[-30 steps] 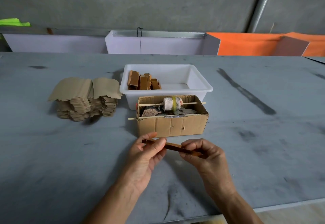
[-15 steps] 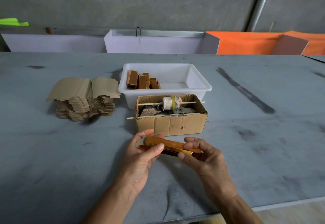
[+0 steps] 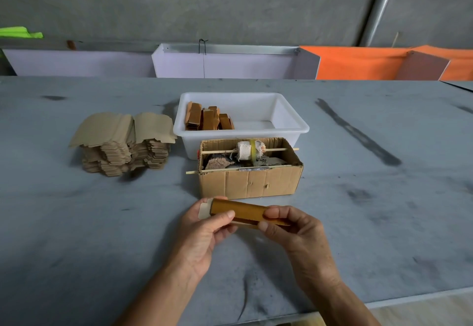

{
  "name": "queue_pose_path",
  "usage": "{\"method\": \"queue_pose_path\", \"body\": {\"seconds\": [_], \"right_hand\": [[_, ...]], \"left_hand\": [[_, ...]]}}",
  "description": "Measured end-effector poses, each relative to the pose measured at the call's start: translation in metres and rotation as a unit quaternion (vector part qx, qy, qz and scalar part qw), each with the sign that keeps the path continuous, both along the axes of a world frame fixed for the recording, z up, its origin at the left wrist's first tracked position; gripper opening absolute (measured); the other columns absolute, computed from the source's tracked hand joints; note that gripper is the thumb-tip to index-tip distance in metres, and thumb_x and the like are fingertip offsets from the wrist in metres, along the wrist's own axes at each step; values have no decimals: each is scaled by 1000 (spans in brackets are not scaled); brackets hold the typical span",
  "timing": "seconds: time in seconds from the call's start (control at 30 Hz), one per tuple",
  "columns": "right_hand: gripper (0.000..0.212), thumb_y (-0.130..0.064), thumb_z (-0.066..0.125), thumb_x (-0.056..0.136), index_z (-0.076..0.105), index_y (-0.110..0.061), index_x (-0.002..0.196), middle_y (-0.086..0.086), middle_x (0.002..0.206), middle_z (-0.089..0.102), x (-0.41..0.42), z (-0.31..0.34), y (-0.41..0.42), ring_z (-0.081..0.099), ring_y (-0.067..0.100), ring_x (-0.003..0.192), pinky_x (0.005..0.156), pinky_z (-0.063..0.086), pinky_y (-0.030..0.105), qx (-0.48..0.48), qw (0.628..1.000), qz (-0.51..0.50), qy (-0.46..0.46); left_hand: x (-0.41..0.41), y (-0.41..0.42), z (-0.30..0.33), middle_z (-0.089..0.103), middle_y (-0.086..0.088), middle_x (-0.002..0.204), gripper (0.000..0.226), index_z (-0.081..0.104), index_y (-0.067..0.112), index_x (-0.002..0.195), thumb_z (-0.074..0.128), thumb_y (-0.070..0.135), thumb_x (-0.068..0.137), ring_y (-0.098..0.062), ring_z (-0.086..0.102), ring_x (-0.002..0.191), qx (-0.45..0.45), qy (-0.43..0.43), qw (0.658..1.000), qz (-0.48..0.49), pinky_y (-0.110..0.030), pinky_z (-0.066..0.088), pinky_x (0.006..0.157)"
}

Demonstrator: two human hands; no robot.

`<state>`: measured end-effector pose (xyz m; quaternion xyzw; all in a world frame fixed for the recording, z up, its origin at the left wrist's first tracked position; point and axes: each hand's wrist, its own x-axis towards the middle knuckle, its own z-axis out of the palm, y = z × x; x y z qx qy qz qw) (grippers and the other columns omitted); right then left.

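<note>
Just in front of the cardboard box (image 3: 249, 183), over the grey table (image 3: 76, 223), a golden-brown carton (image 3: 238, 210) lay lengthwise between both hands. The left hand (image 3: 202, 233) pinched its left end, thumb on the near face and fingers curled behind, where a pale flap (image 3: 204, 210) stuck out. The right hand (image 3: 299, 233) pinched the right end between thumb and forefinger. A second earlier the carton was a flat strip; it had since opened into a fuller sleeve. Both forearms reached in from the near edge, wrists angled inward. Behind the cardboard box stood a white tub (image 3: 188, 144) holding more brown cartons (image 3: 208, 119); left of the box sat stacked card blanks (image 3: 122, 144).
</note>
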<state>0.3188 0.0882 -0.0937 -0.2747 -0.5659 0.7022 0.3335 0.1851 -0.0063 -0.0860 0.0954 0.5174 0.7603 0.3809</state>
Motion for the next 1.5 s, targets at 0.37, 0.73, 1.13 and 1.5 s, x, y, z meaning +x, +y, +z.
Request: {"method": "queue_pose_path", "body": {"seconds": [0.37,0.73,1.13,1.5], "right_hand": [[28,4,72,68,75,-15,88,6,87,73,2,1,-1,69,15,80,68,53,18,-8,1000,18,15],[25,16,64,75,69,-1,94,8,67,63,-2,3,-4,57,7,49,47,47,15,-55,996,-71,11],[30,11,70,75,70,-18,83,0,68,67,-11,0,3,58,14,61,56,48,20,15,993,-103,-57],[42,7,73,74,56,-22,99,3,63,58,-15,4,4,57,15,56,50,44,22,-37,987,-124,-90]], "left_hand": [[-4,0,10,68,-12,64,25,56,6,78,57,-19,75,-25,67,58,-70,-51,996,4,-30,56,47],[5,-4,9,65,-11,73,30,66,9,84,61,-18,72,-19,62,64,-129,154,977,-74,-30,51,61],[6,-6,9,68,-1,70,24,67,18,76,63,-5,78,-6,61,60,-187,320,917,-144,-16,43,51],[3,1,10,69,-16,84,40,58,19,93,76,-7,68,-21,63,62,-208,241,943,-100,-18,42,41]]}}
